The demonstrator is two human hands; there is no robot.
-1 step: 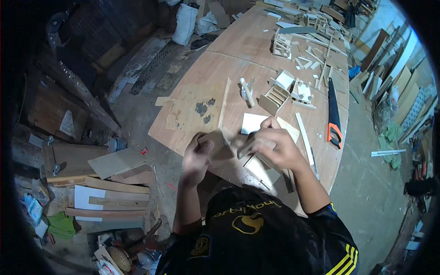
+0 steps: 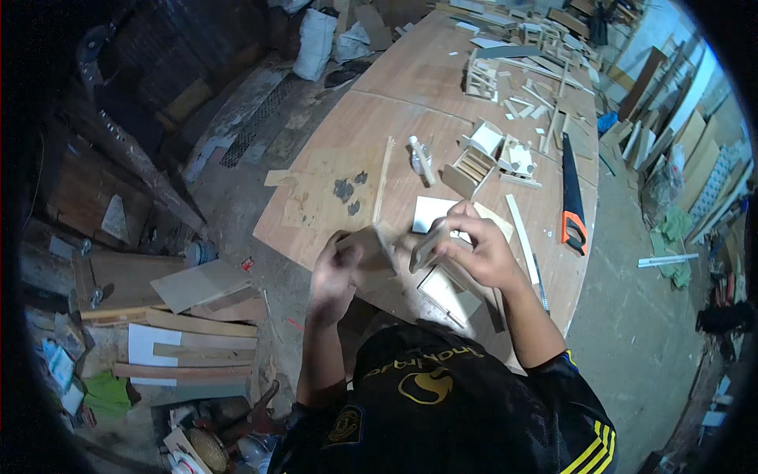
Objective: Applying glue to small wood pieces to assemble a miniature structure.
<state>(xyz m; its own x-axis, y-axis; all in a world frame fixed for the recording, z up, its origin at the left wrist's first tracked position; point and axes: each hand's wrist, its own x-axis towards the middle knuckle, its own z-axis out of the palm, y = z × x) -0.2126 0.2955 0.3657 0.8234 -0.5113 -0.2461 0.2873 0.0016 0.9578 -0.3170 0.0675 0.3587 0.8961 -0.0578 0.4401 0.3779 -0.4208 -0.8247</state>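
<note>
My left hand (image 2: 335, 272) is closed around one side of a thin, flat wooden panel (image 2: 369, 246), held above the near edge of the table. My right hand (image 2: 478, 249) pinches a small flat brownish piece (image 2: 426, 248) between thumb and fingers. That piece is tilted, close to the panel's right edge and apart from it. Motion blurs the panel and my left fingers, and the small piece's kind is unclear. Under my hands lies a pale wooden frame-like part (image 2: 444, 291). A white board (image 2: 429, 212) is on the table just beyond.
Beyond my hands stand a clear bottle (image 2: 421, 158) and a small slatted wooden model (image 2: 469, 174). A handsaw (image 2: 572, 193) with an orange-black handle lies at the table's right. Wood offcuts (image 2: 525, 103) cover the far end. Boards (image 2: 193, 344) are stacked on the left floor.
The small piece in my right hand has tipped up and my right fingers have shifted around it. My left hand keeps its hold on the panel.
</note>
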